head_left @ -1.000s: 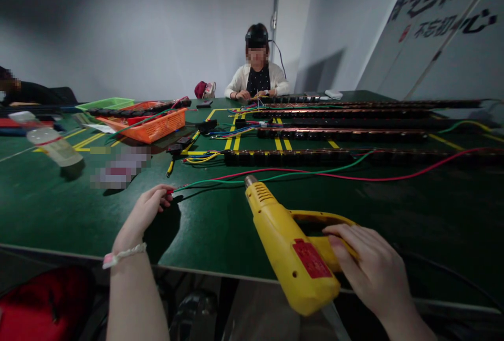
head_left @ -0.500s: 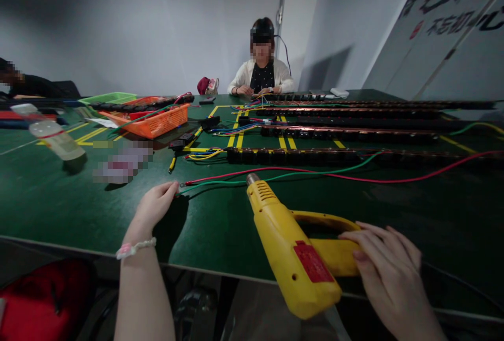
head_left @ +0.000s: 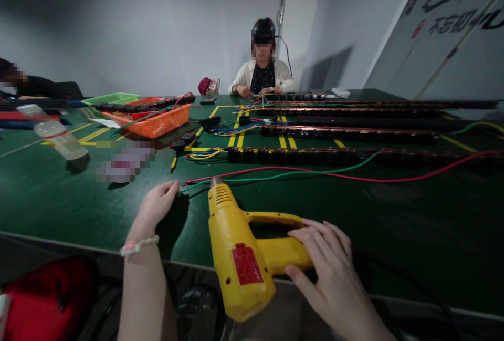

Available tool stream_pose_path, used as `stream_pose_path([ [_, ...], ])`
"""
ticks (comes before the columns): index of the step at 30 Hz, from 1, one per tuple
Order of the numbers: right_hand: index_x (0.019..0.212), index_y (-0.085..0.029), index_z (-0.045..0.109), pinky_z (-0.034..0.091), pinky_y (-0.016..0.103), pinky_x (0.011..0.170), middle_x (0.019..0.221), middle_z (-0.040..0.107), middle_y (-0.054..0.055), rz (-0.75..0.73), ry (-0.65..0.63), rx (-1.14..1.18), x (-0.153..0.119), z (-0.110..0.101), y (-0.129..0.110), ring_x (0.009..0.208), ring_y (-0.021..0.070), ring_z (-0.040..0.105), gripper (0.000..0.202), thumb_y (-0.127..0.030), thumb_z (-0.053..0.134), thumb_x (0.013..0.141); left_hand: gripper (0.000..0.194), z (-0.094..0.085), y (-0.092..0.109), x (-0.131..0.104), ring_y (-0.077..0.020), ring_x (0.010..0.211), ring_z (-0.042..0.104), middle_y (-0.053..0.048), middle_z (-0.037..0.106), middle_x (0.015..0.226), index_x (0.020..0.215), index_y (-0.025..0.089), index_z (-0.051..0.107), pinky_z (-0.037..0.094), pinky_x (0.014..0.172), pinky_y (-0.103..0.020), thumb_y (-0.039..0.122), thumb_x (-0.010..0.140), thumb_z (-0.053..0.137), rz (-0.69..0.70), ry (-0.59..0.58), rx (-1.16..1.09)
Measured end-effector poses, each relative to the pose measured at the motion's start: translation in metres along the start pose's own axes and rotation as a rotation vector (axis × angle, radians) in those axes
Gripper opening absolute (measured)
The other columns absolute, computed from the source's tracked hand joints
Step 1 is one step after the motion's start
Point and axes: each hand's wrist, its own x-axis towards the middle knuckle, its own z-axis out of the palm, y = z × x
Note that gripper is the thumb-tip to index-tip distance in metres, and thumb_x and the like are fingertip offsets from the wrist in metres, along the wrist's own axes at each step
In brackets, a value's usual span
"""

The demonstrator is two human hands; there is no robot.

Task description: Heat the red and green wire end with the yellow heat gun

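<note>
My left hand (head_left: 159, 203) is closed on the end of a green wire (head_left: 271, 177), pinched between thumb and fingers just above the table. Beside it a red wire (head_left: 334, 176) ends in a ring terminal (head_left: 184, 183). My right hand (head_left: 325, 257) is wrapped round the handle of a yellow heat gun (head_left: 232, 230) with a red label. The gun's metal nozzle (head_left: 216, 181) points away from me, close to the green wire and to the right of my left hand. Its rear end hangs over the table's front edge.
Long black strips (head_left: 346, 155) with wire ends lie across the green table (head_left: 252, 204). At the left are an orange basket (head_left: 157, 123), a green basket (head_left: 114, 99), a bottle (head_left: 59, 138) and a blurred object (head_left: 126, 163). A person (head_left: 262, 70) sits opposite.
My right hand has carried the heat gun to the left, bringing its nozzle nearer my left hand and the wire ends. My left hand stays where it was, holding the green wire.
</note>
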Motion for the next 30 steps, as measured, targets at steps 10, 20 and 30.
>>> stream_pose_path([
  [10, 0.110, -0.022, 0.054, 0.030, 0.040, 0.102, 0.105, 0.065, 0.002, 0.051, 0.020, 0.213, 0.020, 0.019, -0.037, 0.109, 0.0230, 0.054, 0.051, -0.050, 0.072, 0.072, 0.054, 0.004, -0.002, 0.001, -0.0270, 0.091, 0.063, -0.010, 0.072, 0.095, 0.088, 0.018, 0.067, 0.044, 0.074, -0.029, 0.058, 0.083, 0.031, -0.002, 0.015, -0.007],
  [20, 0.108, -0.021, 0.056, 0.036, 0.046, 0.102, 0.109, 0.065, 0.004, 0.058, -0.143, 0.303, 0.031, 0.026, -0.048, 0.114, 0.0252, 0.054, 0.051, -0.058, 0.068, 0.074, 0.057, 0.002, -0.004, -0.001, -0.0272, 0.088, 0.062, -0.012, 0.071, 0.091, 0.084, 0.016, 0.064, 0.045, 0.077, -0.031, 0.062, 0.080, 0.032, 0.045, 0.075, -0.133],
  [30, 0.106, -0.020, 0.056, 0.037, 0.045, 0.102, 0.109, 0.065, 0.004, 0.049, -0.143, 0.331, 0.030, 0.028, -0.046, 0.115, 0.0252, 0.053, 0.051, -0.057, 0.069, 0.073, 0.044, -0.001, 0.004, -0.001, -0.0237, 0.077, 0.060, -0.007, 0.067, 0.078, 0.077, 0.018, 0.059, 0.044, 0.069, -0.031, 0.057, 0.075, 0.039, 0.067, 0.172, -0.185],
])
